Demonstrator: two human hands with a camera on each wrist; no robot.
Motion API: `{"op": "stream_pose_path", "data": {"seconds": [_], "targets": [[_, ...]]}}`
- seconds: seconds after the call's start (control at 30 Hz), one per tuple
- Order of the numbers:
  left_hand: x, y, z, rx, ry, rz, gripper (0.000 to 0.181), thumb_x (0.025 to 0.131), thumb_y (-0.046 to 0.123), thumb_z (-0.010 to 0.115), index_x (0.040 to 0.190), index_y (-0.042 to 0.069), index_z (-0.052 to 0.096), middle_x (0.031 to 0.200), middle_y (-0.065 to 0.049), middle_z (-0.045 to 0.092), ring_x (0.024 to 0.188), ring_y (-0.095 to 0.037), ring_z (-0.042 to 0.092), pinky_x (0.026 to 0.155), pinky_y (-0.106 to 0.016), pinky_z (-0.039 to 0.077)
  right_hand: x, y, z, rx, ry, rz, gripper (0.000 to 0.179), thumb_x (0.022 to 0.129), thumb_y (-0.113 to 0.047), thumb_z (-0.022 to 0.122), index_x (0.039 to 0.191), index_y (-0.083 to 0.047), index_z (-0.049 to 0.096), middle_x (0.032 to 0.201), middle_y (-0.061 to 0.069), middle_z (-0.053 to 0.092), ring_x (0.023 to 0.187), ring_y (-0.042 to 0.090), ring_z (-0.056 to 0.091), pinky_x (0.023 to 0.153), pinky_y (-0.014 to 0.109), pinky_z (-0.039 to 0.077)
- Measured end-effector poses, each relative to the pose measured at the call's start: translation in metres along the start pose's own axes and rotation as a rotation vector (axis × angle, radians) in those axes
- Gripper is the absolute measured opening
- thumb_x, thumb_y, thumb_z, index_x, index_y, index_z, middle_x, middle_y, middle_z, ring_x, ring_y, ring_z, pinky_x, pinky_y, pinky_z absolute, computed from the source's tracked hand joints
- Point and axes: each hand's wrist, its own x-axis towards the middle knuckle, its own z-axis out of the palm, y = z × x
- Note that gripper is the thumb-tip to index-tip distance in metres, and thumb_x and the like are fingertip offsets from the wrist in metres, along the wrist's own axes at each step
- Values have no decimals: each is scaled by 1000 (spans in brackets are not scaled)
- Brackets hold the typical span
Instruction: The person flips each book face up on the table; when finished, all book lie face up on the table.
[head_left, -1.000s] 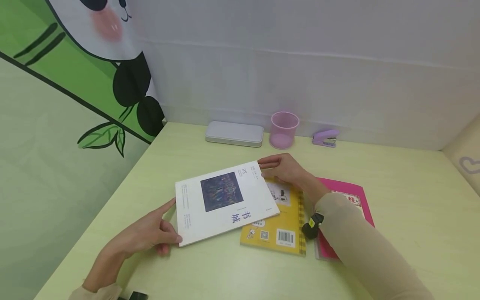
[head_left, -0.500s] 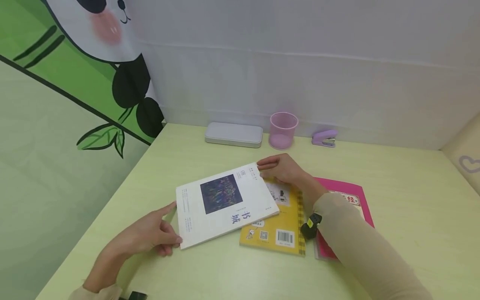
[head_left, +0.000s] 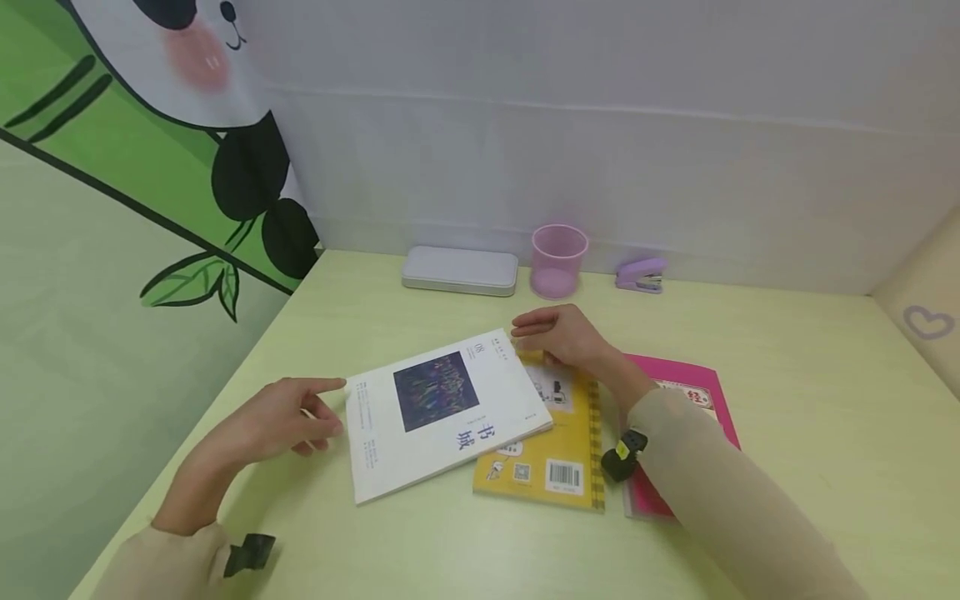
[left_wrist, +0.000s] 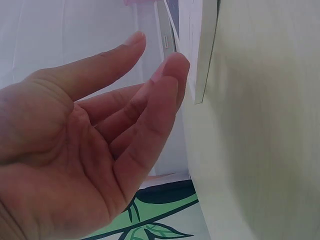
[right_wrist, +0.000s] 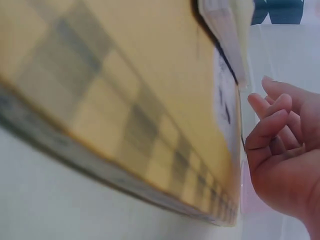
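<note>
A white magazine (head_left: 435, 417) with a dark picture on its cover lies slanted on the table, its right part over a yellow book (head_left: 540, 475) with a checked spine. Just off the magazine's left edge is my left hand (head_left: 277, 421), index finger stretched toward the upper corner and nothing in its grasp. In the left wrist view the fingers (left_wrist: 150, 117) are loosely bent beside the magazine's edge. My right hand (head_left: 566, 333) hovers by the magazine's upper right corner, over the top of the yellow book. Its relaxed fingers hold nothing in the right wrist view.
A pink book (head_left: 690, 375) lies to the right, partly under the right forearm. Along the back wall stand a grey pencil case (head_left: 460, 268), a pink cup (head_left: 557, 262) and a purple stapler (head_left: 640, 273). A panda wall covering (head_left: 180, 208) is at the left.
My left hand has let go of the magazine's lower left corner and moved up and slightly away. My right fingers have come off its upper right corner. The magazine stays almost where it was.
</note>
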Motion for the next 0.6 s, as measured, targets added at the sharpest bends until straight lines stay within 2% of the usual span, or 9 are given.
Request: {"op": "stream_pose_path", "data": {"seconds": [0.17, 0.33, 0.6], "targets": [[14, -3, -5, -44, -18, 22, 71, 97, 8, 73, 158, -8, 40, 105, -12, 67, 83, -20, 68, 76, -34, 63, -8, -6, -5, 4, 21, -28, 44, 97, -16, 78, 139, -10, 68, 129, 9, 75, 59, 15, 53, 56, 21, 45], [25, -10, -11, -90, -39, 32, 68, 97, 6, 72, 157, -8, 42, 105, -12, 67, 86, -20, 67, 78, -33, 63, -19, -12, -9, -25, 42, -44, 41, 96, -16, 79, 136, -9, 71, 120, 10, 76, 56, 16, 52, 55, 23, 45], [40, -21, -15, -75, -30, 6, 66, 96, 11, 76, 153, -7, 48, 99, -10, 64, 81, -19, 64, 72, -27, 60, -49, -17, -8, -125, 31, -24, 35, 96, -18, 78, 131, -14, 75, 108, 6, 72, 51, 16, 47, 52, 25, 39]]}}
